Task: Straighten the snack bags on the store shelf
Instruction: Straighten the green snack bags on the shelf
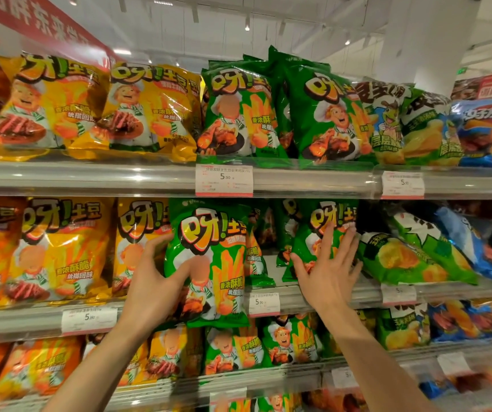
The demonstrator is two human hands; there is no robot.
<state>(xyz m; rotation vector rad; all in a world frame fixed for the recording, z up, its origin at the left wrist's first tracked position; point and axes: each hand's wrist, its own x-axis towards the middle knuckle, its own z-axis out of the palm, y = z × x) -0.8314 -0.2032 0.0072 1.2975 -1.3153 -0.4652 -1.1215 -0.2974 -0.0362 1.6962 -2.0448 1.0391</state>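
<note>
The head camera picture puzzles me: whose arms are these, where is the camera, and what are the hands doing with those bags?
No machine here: a person wears a camera on the head, so you look along their own bare arms at store shelves. The left hand grips the edge of a green snack bag that sticks out over the front of the middle shelf. The right hand lies flat, fingers spread, against a second green bag farther back. Yellow bags stand to the left, and paper price tags hang along the shelf edges.
</note>
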